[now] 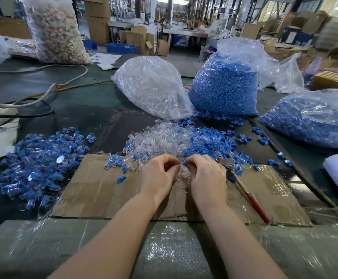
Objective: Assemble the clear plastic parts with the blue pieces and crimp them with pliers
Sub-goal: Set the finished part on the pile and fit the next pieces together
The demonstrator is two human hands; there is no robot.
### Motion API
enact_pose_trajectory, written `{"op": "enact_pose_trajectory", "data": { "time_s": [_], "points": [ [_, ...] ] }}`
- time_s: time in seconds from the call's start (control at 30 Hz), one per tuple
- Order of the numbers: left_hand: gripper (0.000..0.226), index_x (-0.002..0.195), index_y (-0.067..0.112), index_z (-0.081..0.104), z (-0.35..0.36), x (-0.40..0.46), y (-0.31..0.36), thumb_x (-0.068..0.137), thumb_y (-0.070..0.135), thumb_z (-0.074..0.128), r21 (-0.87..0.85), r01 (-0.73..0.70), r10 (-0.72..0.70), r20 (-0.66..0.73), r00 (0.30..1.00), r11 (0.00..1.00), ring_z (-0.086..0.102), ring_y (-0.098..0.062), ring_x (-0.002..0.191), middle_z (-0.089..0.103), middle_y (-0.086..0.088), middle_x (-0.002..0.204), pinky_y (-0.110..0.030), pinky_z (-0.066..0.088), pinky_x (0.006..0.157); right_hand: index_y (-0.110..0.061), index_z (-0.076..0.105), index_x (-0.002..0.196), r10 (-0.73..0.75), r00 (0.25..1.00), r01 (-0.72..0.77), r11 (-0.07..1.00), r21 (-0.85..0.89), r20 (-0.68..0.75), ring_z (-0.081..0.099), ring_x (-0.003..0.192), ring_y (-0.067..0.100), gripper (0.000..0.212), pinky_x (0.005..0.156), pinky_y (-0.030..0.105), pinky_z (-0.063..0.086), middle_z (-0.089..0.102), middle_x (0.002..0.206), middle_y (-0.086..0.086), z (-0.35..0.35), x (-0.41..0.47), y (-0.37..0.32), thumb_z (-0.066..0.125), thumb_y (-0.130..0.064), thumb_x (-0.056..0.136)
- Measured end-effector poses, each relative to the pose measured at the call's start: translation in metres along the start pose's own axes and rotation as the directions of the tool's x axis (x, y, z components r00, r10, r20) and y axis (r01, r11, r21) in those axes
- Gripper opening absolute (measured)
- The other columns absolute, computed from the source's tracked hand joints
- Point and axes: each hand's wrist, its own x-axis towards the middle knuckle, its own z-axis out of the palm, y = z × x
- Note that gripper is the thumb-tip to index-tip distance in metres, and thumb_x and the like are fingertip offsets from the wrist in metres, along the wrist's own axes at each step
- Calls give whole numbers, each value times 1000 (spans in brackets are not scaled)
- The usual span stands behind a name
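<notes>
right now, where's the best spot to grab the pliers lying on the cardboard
Probably the red handles, from the right: they angle toward the near right edge of the cardboard and lie bare, while the metal head sits among loose parts beside the right hand.

Both hands (184,174) curled over clear parts (185,174) on cardboard (95,190); pliers (242,184) beside right.

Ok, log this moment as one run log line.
stage: assembling | left hand: pinching clear part | right hand: pinching blue piece | pliers: lying on cardboard, untouched
</notes>
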Motion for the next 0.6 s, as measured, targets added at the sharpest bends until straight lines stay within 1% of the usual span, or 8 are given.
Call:
{"op": "enact_pose_trajectory", "data": {
  "time_s": [0.07, 0.1, 0.2, 0.27, 0.37, 0.47, 0.5, 0.6],
  "points": [
    [19, 75, 28, 61, 1, -2, -4, 82, 12, 69, -47, 20, -20, 2, 1000, 999, 60, -12, 73, 64, 7, 73, -23, 48, 71, -24, 64, 107, 24, 1000, -24, 997, 74, 7, 53, 100, 16, 21, 90, 31, 28, 61, 100, -5, 6, -3, -1, 48, -16, 96],
    [20, 75, 29, 60, 2, -3, -6, 82, 12, 68, -59, 25, -25, 0, 1000, 998, 60, -12, 72, 63, 7, 73, -24, 49, 71, -24, 64, 108, 40, 999, -41, 993, 107, 12, 53, 102, 16, 22, 91, 31, 30, 61, 103, -5, 8, -4, -1, 48, -16, 96],
    [26, 77, 34, 58, 0, -4, -9, 84, 10, 66, -136, 38, -41, -19, 999, 990, 57, -8, 67, 61, 9, 69, -16, 46, 66, -22, 63, 109, 58, 998, -64, 982, 176, 38, 54, 106, 16, 19, 94, 34, 34, 63, 107, -5, 14, -5, 0, 51, -19, 95],
    [27, 82, 36, 59, -2, -4, -9, 85, 10, 65, -172, 50, -52, -9, 999, 984, 56, -5, 67, 60, 9, 70, -13, 45, 65, -19, 64, 103, 56, 998, -62, 968, 243, 32, 57, 101, 17, 14, 93, 37, 36, 66, 102, -4, 14, -6, 1, 54, -18, 93],
    [25, 83, 35, 60, -4, -6, -10, 86, 10, 63, -183, 53, -53, 5, 999, 982, 57, -5, 70, 62, 8, 73, -17, 46, 68, -16, 66, 96, 35, 999, -33, 944, 328, 0, 60, 91, 20, 9, 88, 41, 41, 67, 94, -2, 13, -9, 0, 59, -14, 90],
    [24, 81, 34, 60, -4, -7, -9, 87, 11, 63, -196, 67, -66, 10, 998, 978, 57, -8, 72, 62, 5, 74, -22, 48, 71, -15, 67, 94, 16, 999, -4, 923, 386, -27, 60, 85, 18, 8, 82, 44, 46, 67, 90, -2, 13, -10, 1, 61, -12, 89],
    [23, 81, 33, 60, -4, -8, -8, 87, 11, 62, -195, 72, -71, 14, 997, 978, 57, -8, 72, 62, 5, 75, -21, 48, 71, -15, 67, 94, 11, 999, 4, 917, 399, -34, 59, 84, 17, 9, 82, 44, 46, 67, 89, -2, 12, -11, 1, 61, -12, 89],
    [22, 81, 32, 60, -5, -9, -7, 88, 11, 61, -184, 73, -73, 9, 997, 980, 54, -2, 68, 60, 7, 73, -9, 43, 62, -15, 67, 93, -2, 998, 26, 906, 422, -57, 59, 82, 16, 9, 81, 44, 47, 66, 88, -3, 13, -13, 1, 62, -11, 88]
  ]
}}
